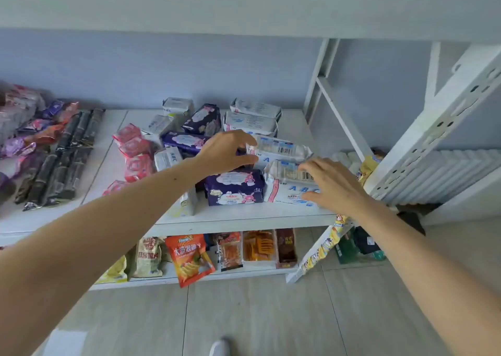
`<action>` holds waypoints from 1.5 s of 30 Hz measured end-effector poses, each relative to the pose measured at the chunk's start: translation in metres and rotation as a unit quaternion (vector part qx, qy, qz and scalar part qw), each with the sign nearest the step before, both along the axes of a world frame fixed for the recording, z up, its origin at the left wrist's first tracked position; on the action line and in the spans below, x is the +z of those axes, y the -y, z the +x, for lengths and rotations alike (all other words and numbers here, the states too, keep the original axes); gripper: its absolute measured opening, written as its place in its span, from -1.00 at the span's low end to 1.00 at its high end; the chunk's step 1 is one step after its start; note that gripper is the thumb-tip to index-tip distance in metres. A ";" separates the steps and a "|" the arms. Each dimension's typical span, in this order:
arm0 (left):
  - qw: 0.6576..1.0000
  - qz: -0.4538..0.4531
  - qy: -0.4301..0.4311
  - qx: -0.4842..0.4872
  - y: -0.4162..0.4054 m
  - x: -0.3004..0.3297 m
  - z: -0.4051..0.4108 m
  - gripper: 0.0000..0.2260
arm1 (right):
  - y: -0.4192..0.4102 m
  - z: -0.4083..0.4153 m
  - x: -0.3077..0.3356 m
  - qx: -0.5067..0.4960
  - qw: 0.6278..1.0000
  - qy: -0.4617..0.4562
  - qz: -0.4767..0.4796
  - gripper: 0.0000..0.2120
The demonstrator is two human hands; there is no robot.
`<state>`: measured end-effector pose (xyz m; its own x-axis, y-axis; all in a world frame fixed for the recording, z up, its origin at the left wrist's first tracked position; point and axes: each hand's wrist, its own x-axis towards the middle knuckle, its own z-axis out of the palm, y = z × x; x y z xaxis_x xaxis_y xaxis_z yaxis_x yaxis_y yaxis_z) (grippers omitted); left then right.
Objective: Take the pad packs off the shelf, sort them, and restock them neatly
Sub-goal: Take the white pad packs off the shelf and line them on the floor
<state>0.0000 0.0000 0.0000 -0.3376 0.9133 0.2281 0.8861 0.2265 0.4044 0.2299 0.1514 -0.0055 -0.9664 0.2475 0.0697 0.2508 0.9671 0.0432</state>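
Pad packs lie jumbled on the white shelf board (pixel 244 216). They are white ABC packs, dark purple packs (pixel 234 187) and small red-pink packs (pixel 135 147). My left hand (pixel 226 152) curls round the left end of a white ABC pack (pixel 282 147) that lies on top of others at mid shelf. My right hand (pixel 334 186) rests with spread fingers on the right end of the front white ABC pack (pixel 284 184), thumb on its front face. Two more white packs (pixel 252 117) are stacked at the back.
Dark long packets (pixel 62 160) and pink-purple wrappers (pixel 21 117) fill the shelf's left part. Snack bags (pixel 189 258) stand on the lower shelf. A perforated white upright (pixel 444 122) and a radiator (pixel 447 171) are at the right. An upper shelf (pixel 244 3) hangs overhead.
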 end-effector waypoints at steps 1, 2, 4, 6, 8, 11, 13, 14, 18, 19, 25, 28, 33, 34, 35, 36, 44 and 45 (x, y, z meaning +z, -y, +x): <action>1.000 -0.010 -0.014 -0.005 -0.009 0.000 -0.006 -0.65 | -0.005 -0.005 -0.004 -0.006 1.000 0.010 0.006 -0.47; 0.999 -0.032 -0.033 -0.005 -0.017 0.001 -0.011 -0.65 | -0.008 -0.009 -0.005 -0.019 1.000 0.021 0.007 -0.45; 0.994 -0.077 -0.071 -0.012 -0.035 -0.001 -0.022 -0.62 | -0.016 -0.014 -0.011 -0.041 0.998 0.053 0.015 -0.41; 0.987 -0.115 -0.112 -0.031 -0.055 -0.007 -0.032 -0.58 | -0.024 -0.019 -0.019 -0.052 0.996 0.076 0.021 -0.32; 0.976 -0.150 -0.151 -0.051 -0.071 -0.015 -0.043 -0.51 | -0.032 -0.022 -0.024 -0.068 0.992 0.099 0.027 -0.22; 0.948 -0.214 -0.218 -0.086 -0.092 -0.024 -0.051 -0.38 | -0.041 -0.028 -0.029 -0.084 0.988 0.128 0.037 -0.11; 0.931 -0.238 -0.255 -0.105 -0.103 -0.030 -0.053 -0.31 | -0.045 -0.031 -0.032 -0.084 0.986 0.134 0.051 -0.09; 0.924 -0.246 -0.270 -0.115 -0.107 -0.033 -0.054 -0.28 | -0.047 -0.033 -0.032 -0.085 0.986 0.135 0.055 -0.09; 0.912 -0.260 -0.283 -0.140 -0.124 -0.043 -0.057 -0.21 | -0.053 -0.036 -0.033 -0.102 0.983 0.149 0.028 -0.06; 0.912 -0.259 -0.284 -0.145 -0.126 -0.045 -0.056 -0.20 | -0.054 -0.037 -0.034 -0.099 0.983 0.153 0.022 -0.06; 0.919 -0.250 -0.270 -0.140 -0.137 -0.055 -0.050 -0.14 | -0.054 -0.036 -0.040 -0.095 0.986 0.138 -0.008 -0.09; 0.925 -0.250 -0.253 -0.133 -0.139 -0.052 -0.046 -0.14 | -0.053 -0.033 -0.037 -0.108 0.986 0.117 -0.050 -0.14; 0.949 -0.182 -0.217 -0.138 -0.138 -0.043 -0.040 -0.26 | -0.052 -0.026 -0.016 -0.124 0.988 0.074 -0.055 -0.17; 0.952 -0.172 -0.210 -0.139 -0.137 -0.038 -0.039 -0.27 | -0.051 -0.025 -0.010 -0.126 0.988 0.068 -0.051 -0.16; 0.956 -0.166 -0.199 -0.140 -0.137 -0.033 -0.038 -0.27 | -0.051 -0.022 -0.004 -0.127 0.989 0.062 -0.046 -0.15; 0.959 -0.164 -0.185 -0.140 -0.135 -0.027 -0.037 -0.27 | -0.050 -0.020 0.002 -0.128 0.989 0.057 -0.041 -0.15; 0.976 -0.137 -0.115 -0.123 -0.118 0.030 -0.025 -0.27 | -0.036 0.006 0.044 -0.111 0.993 0.041 -0.019 -0.10; 0.977 -0.132 -0.119 -0.117 -0.114 0.036 -0.022 -0.28 | -0.032 0.011 0.049 -0.107 0.993 0.042 -0.014 -0.10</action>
